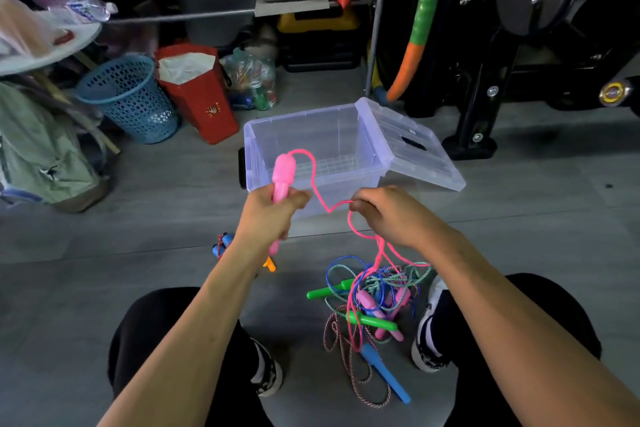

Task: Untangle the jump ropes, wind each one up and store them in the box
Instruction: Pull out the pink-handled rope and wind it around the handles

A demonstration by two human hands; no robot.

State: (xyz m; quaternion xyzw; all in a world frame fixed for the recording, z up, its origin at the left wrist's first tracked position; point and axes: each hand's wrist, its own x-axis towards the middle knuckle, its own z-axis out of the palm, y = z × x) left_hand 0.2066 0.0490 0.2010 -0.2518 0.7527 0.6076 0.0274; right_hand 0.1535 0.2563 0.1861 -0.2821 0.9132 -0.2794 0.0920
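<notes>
While left hand [268, 215] fingers wrap pink handle [283, 177] — upright, bulb end up, right hand [388, 215] pinching pink rope [313, 180].

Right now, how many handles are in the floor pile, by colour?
green handles: 2
blue handle: 1
pink handles: 2 clearly visible; the tangle may hide more
Total: 5 visible

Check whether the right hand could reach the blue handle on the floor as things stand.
Probably yes: the blue handle lies uncovered between the feet, but the right hand is pinching the pink rope and would need to release it.
</notes>
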